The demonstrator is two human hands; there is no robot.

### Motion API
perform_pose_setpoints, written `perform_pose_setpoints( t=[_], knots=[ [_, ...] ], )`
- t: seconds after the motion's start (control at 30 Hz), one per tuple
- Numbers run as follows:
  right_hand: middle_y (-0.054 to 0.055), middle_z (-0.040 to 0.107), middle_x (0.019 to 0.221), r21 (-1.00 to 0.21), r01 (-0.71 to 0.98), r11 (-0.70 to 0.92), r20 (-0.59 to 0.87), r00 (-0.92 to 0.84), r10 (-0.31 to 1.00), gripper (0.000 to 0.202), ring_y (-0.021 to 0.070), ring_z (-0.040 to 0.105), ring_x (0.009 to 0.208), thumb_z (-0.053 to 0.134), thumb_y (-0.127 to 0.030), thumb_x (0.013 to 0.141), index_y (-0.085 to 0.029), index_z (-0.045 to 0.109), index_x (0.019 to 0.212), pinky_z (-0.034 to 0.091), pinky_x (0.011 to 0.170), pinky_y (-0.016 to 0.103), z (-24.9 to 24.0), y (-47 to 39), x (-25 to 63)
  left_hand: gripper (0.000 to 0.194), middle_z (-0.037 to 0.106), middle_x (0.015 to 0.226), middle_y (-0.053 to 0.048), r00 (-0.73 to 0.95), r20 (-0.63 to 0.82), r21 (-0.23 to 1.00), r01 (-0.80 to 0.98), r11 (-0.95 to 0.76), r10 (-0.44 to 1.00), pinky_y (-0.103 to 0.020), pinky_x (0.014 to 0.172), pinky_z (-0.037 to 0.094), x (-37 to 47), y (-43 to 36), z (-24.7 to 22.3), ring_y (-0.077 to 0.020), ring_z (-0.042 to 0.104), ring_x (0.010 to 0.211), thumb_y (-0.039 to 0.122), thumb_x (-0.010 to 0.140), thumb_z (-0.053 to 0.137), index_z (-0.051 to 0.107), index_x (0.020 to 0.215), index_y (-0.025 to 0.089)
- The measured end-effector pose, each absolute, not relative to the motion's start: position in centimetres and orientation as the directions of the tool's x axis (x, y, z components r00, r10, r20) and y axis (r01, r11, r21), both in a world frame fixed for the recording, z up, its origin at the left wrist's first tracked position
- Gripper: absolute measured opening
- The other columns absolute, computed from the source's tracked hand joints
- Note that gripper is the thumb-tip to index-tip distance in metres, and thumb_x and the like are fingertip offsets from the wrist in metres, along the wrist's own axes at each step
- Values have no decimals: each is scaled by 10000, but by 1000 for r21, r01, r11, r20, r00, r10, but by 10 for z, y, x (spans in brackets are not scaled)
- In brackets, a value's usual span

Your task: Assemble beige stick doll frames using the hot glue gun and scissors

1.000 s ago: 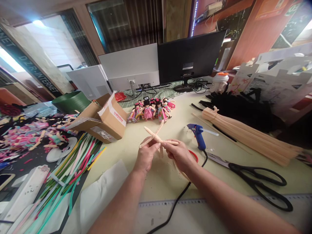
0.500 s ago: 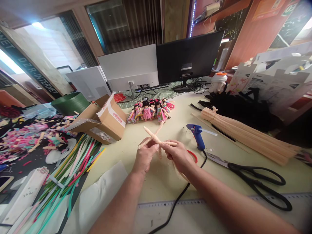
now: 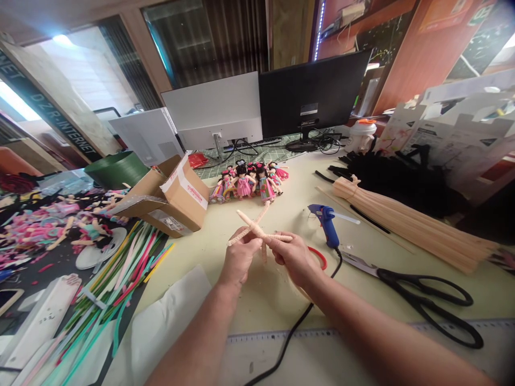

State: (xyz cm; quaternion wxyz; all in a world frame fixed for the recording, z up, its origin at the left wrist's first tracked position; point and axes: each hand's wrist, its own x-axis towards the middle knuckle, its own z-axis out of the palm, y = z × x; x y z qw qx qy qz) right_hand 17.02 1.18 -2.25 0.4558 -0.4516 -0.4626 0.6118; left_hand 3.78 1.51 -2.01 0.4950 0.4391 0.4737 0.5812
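Both hands pinch a peach-coloured pipe-cleaner doll body (image 3: 256, 229) over the middle of the table. Twisted limbs stick out from its centre in several directions. My left hand (image 3: 240, 260) is closed on its left side, thumb near the centre. My right hand (image 3: 293, 256) grips the right side, thumb and index finger pressed together under one limb. Fingers partly hide the lower part. Beyond the hands stands a group of finished-looking small dolls (image 3: 243, 185) with black hair and colourful dresses. To the right lies a blue glue gun (image 3: 326, 228) with a clear stick in its back.
Black-handled scissors (image 3: 422, 300) lie at right, below a bundle of peach pipe cleaners (image 3: 410, 222) and a black pile (image 3: 402, 174). An open cardboard box (image 3: 181, 201) and coloured pipe cleaners (image 3: 108, 289) are at left. The glue gun's cord (image 3: 293, 332) crosses the front. Monitors (image 3: 314, 96) stand behind.
Almost nothing differs. Both hands keep hold of the doll body in the same place; the view has shifted very slightly.
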Motion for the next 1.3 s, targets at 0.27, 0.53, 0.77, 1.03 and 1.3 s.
perform_pose_setpoints(
  t=[0.27, 0.53, 0.77, 1.03, 1.3],
  knots=[
    [-39, 413, 549, -977, -174, -120, -91, -170, 981, 303, 85, 341, 506, 666, -414, 757, -163, 551, 632, 240, 476, 246, -23, 16, 173, 111, 617, 798, -11, -10, -10, 974, -228, 8, 1000, -235, 694, 407, 32, 17, -25, -127, 534, 773, 179, 727, 618, 662, 827, 160],
    [-45, 398, 526, -976, -177, -131, -94, -201, 975, 292, 89, 339, 502, 645, -387, 760, -175, 512, 611, 246, 477, 247, -25, 15, 171, 46, 573, 746, 7, -8, 74, 975, -210, -74, 997, -249, 728, 418, 32, 17, -27, -123, 524, 747, 183, 732, 646, 623, 765, 162],
    [-49, 393, 532, -970, -195, -144, -102, -214, 972, 255, 89, 331, 510, 640, -352, 750, -176, 516, 612, 244, 484, 252, -25, 15, 171, 86, 561, 728, 6, -4, 94, 982, -165, -94, 996, -245, 701, 422, 30, 17, -24, -123, 513, 725, 224, 735, 663, 610, 741, 157],
    [-53, 393, 505, -924, -274, -267, -187, -286, 940, 293, 75, 315, 474, 684, -365, 702, -171, 515, 561, 223, 469, 254, -22, 18, 174, 60, 574, 724, 22, -9, 171, 982, -84, -171, 985, -235, 673, 445, 33, 15, -19, -114, 548, 687, 196, 745, 630, 582, 777, 179],
    [-55, 418, 518, -853, -278, -442, -318, -394, 862, 261, 57, 297, 480, 775, -282, 603, -126, 683, 789, 183, 440, 223, -19, 22, 180, 72, 579, 690, 27, -28, 157, 986, 58, -155, 987, -241, 628, 457, 31, 13, -15, -124, 569, 634, 206, 738, 608, 559, 789, 194]
  ],
)
